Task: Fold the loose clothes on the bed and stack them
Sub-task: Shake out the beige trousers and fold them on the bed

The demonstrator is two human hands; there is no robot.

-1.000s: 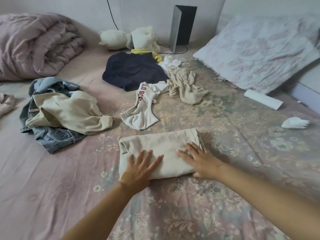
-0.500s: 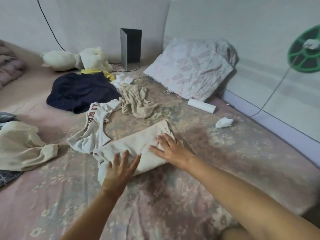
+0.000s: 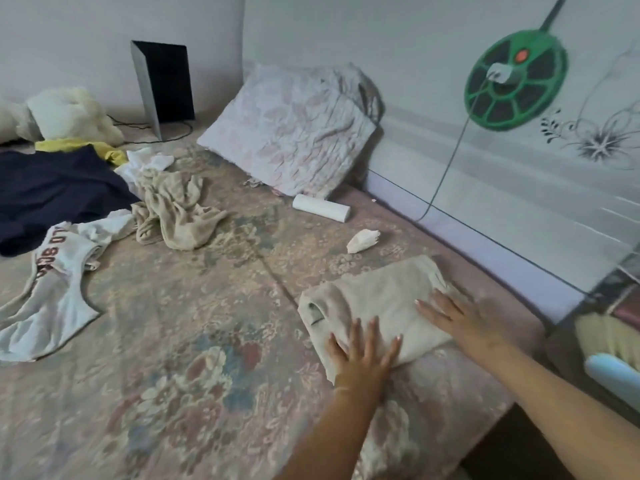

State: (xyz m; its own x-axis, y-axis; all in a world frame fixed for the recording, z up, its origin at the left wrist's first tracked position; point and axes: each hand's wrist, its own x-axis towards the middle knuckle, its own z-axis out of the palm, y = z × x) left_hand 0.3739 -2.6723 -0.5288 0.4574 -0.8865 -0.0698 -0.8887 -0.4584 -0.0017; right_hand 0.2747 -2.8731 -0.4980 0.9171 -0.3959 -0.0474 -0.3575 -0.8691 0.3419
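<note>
The folded beige garment (image 3: 377, 306) is pressed flat near the bed (image 3: 173, 358) edge by the left hand (image 3: 363, 355) and right hand (image 3: 464, 320), fingers straight, and next the crumpled beige cloth (image 3: 173, 213) beyond it probably must be fetched.

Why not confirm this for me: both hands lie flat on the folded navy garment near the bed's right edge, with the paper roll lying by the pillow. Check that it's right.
One thing is wrong: the folded garment under the left hand and right hand is beige, not navy. The navy garment lies unfolded far to the left. The rest holds in the head view: both hands lie flat, near the bed's right edge, and the paper roll lies by the pillow.
</note>
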